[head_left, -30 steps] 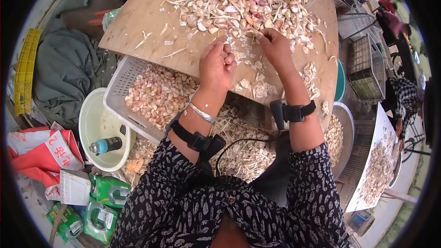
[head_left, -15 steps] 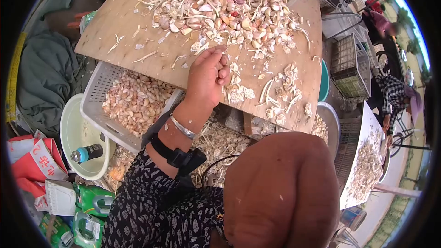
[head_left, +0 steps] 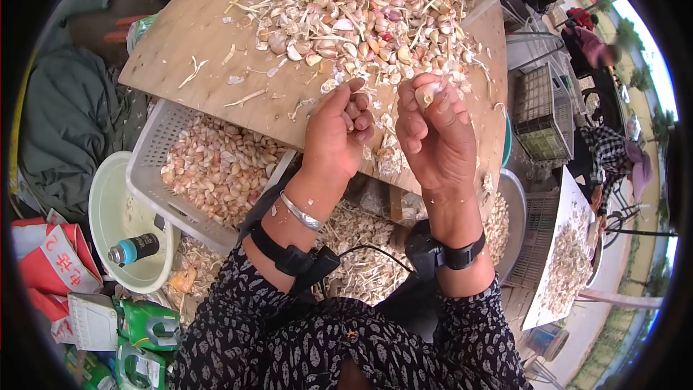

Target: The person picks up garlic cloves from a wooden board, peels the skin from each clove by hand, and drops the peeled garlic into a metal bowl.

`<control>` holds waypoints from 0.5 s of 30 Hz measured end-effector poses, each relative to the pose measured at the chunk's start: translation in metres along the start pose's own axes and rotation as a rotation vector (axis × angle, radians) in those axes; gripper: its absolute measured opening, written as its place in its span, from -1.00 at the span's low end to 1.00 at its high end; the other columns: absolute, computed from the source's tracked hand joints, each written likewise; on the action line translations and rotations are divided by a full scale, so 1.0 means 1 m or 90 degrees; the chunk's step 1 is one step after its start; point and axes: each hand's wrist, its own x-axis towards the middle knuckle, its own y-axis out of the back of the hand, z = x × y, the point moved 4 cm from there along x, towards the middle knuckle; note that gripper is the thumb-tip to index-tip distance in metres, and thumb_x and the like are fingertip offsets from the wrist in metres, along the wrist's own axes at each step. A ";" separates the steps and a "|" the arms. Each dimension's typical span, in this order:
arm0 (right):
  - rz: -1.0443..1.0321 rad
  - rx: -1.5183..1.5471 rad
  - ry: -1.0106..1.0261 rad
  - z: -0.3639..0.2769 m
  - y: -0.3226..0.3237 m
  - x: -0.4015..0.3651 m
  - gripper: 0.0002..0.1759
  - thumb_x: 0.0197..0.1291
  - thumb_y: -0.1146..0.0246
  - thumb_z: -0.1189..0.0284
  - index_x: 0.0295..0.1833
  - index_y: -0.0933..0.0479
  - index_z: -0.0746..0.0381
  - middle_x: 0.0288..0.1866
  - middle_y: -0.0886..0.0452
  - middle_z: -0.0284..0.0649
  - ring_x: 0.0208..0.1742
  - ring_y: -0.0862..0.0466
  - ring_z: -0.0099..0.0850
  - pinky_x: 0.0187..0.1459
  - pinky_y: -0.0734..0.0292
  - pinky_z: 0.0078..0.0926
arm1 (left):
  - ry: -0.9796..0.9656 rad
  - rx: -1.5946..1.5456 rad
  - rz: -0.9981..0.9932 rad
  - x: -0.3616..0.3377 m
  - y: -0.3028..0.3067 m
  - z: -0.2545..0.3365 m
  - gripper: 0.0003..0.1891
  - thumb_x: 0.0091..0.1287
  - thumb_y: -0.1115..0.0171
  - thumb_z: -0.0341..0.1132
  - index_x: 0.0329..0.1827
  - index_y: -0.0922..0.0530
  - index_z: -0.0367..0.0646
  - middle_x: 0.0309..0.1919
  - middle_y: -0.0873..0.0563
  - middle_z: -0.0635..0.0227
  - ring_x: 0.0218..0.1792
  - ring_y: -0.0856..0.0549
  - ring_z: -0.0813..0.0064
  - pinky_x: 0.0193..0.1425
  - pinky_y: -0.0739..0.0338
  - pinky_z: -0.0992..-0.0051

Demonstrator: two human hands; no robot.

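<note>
The right hand [head_left: 433,130] is closed, palm up, pinching one garlic clove [head_left: 427,92] between thumb and fingertips just above the near edge of the wooden board [head_left: 180,43]. The left hand [head_left: 336,133] sits just beside it, fingers curled in loosely; whether it holds anything cannot be told. Each wrist wears one black strap, and the left also one silver bangle [head_left: 302,211]. One big garlic pile [head_left: 361,7] covers the board's far side. Below the board stands one white basket [head_left: 148,173] of cloves, and beside it one pale bowl [head_left: 108,202] holding one blue-capped can [head_left: 133,249]. A red bag [head_left: 43,260] bears white characters, too partial to read
</note>
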 end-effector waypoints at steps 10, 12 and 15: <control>0.261 -0.573 0.014 -0.004 0.052 0.045 -0.70 0.15 -0.34 0.39 -0.04 -0.61 0.33 -0.28 -0.67 -0.28 -0.39 -0.60 -0.58 -0.40 -0.50 -0.60 | 0.053 -0.030 -0.041 -0.003 0.001 0.002 -0.68 0.46 0.03 -0.07 -0.13 -0.49 -0.16 -0.40 -0.54 0.37 -0.48 -0.48 0.54 -0.53 -0.31 0.59; 0.279 -0.912 0.072 -0.021 0.090 0.082 -0.69 0.13 -0.32 0.34 -0.07 -0.63 0.29 -0.32 -0.69 -0.21 -0.39 -0.64 -0.46 -0.39 -0.52 -0.50 | 0.047 -0.013 -0.046 0.001 0.004 0.003 -0.74 0.44 -0.02 -0.13 -0.16 -0.49 -0.15 -0.40 -0.54 0.37 -0.49 -0.48 0.54 -0.55 -0.30 0.60; 0.123 -1.260 0.192 -0.012 0.105 0.115 -0.70 0.11 -0.29 0.31 -0.09 -0.62 0.26 -0.38 -0.67 -0.13 -0.39 -0.65 -0.32 -0.34 -0.52 -0.39 | 0.041 -0.006 -0.050 0.005 0.002 0.003 -0.84 0.40 -0.09 -0.24 -0.18 -0.49 -0.14 -0.42 -0.53 0.38 -0.50 -0.48 0.54 -0.59 -0.27 0.62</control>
